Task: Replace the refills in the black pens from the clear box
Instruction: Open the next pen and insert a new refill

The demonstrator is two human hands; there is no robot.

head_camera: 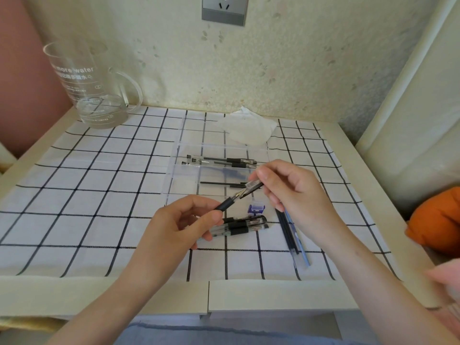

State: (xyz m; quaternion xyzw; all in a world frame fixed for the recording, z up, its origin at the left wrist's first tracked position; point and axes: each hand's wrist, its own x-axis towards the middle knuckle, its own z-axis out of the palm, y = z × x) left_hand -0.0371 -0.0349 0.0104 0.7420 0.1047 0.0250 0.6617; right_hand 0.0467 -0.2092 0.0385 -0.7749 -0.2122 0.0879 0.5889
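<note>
view: head
pen [239, 194]: above the desk [99, 295], just before the clear box [211, 145]
left grip [184, 220]: curled round the matte black rubber sleeve [224, 205]
right grip [293, 192]: fingertips pinch the glossy clear barrel [252, 186]
step, judged: threading halves; keep both coaxial, twist lightly, avoid cross-threading the thin plastic

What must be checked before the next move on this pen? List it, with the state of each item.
1. Left hand grips the held pen by its black grip: ok.
2. Right hand pinches that pen's clear end: ok.
3. The two ends are in line: ok.
4. Fresh refill inside the held pen: cannot tell.
5. Loose refills lie on the checked cloth beside the right hand: ok.
6. Boxed pens still to do lie in the rear compartment of the clear box: ok.
</note>
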